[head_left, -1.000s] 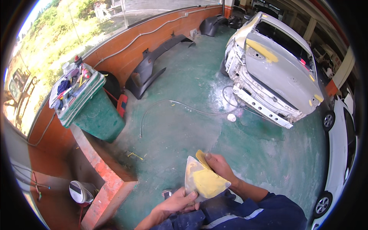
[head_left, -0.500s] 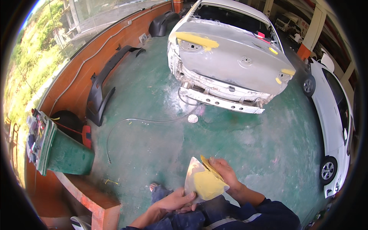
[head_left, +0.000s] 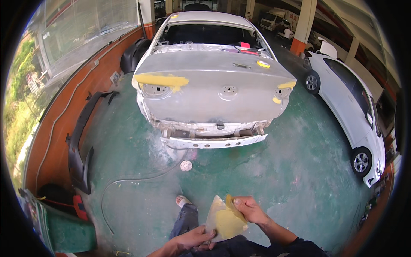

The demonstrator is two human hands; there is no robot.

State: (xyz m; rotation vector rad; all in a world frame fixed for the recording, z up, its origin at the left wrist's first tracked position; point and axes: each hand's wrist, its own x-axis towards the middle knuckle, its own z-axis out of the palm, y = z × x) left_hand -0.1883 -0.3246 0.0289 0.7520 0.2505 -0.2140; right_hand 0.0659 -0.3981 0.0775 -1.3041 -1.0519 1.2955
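Note:
My left hand (head_left: 193, 238) grips the lower edge of a pale mixing board (head_left: 230, 223) spread with yellow body filler, thumb on top. My right hand (head_left: 252, 210) pinches a yellow, filler-coated spreader (head_left: 231, 203) against the board's upper right edge. Ahead stands a stripped car with a grey sanded trunk lid (head_left: 199, 103). Its upper left corner carries a wide yellow filler patch (head_left: 159, 81), and smaller yellow patches (head_left: 286, 85) mark the right corner. Both hands are well short of the car.
Below the car's bare bumper beam (head_left: 214, 142) a round white disc (head_left: 186, 165) and a thin hose (head_left: 128, 179) lie on the green floor. A black bumper (head_left: 79, 147) and green bin (head_left: 70, 233) are at left; a white car (head_left: 346, 98) is parked right.
My view has lifted and turned right, so the car now sits lower and further left. One foot shows further ahead. Both hands keep the board and spreader, with the spreader still at the board's edge.

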